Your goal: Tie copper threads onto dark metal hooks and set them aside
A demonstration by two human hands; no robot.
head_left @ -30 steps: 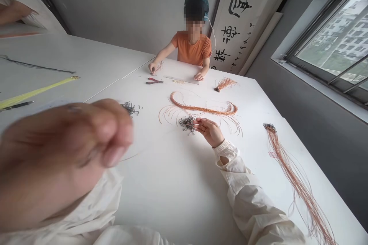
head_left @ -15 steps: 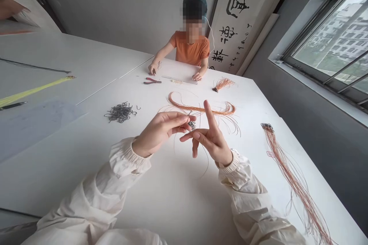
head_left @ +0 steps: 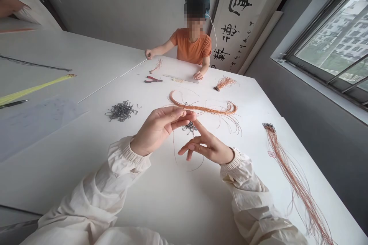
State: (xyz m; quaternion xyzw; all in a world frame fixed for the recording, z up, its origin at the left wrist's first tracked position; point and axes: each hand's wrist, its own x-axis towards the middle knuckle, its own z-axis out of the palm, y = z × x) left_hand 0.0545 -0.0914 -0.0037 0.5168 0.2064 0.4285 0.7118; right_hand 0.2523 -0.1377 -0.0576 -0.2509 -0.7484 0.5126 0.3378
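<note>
My left hand (head_left: pixel 161 128) is closed in a pinch on a small dark fishhook (head_left: pixel 185 105), which sticks up above the thumb and fingertip. Thin fishing line (head_left: pixel 174 145) dangles below these fingers. My right hand (head_left: pixel 211 145) has its index finger stretched to the left fingertips, while the thumb lies against the middle finger with line hanging beneath; the grip itself is partly hidden. Behind both hands lies a small cluster of hooks (head_left: pixel 189 127). Just beyond stretches a curved bundle of orange line (head_left: pixel 201 108).
A larger heap of fishhooks (head_left: pixel 122 111) lies left. Hooks with long orange lines (head_left: pixel 287 168) lie right, and a shorter bunch (head_left: pixel 224 83) farther back. Across the table (head_left: pixel 172 206) sits a person in orange (head_left: pixel 192 48), near red-handled pliers (head_left: pixel 153 79). Yellow strands (head_left: pixel 37 90) lie far left.
My right index finger has swung down from pointing up to the left fingertips. My left hand still pinches the hook. The person opposite has moved one hand outward, leaving orange strands on the table.
</note>
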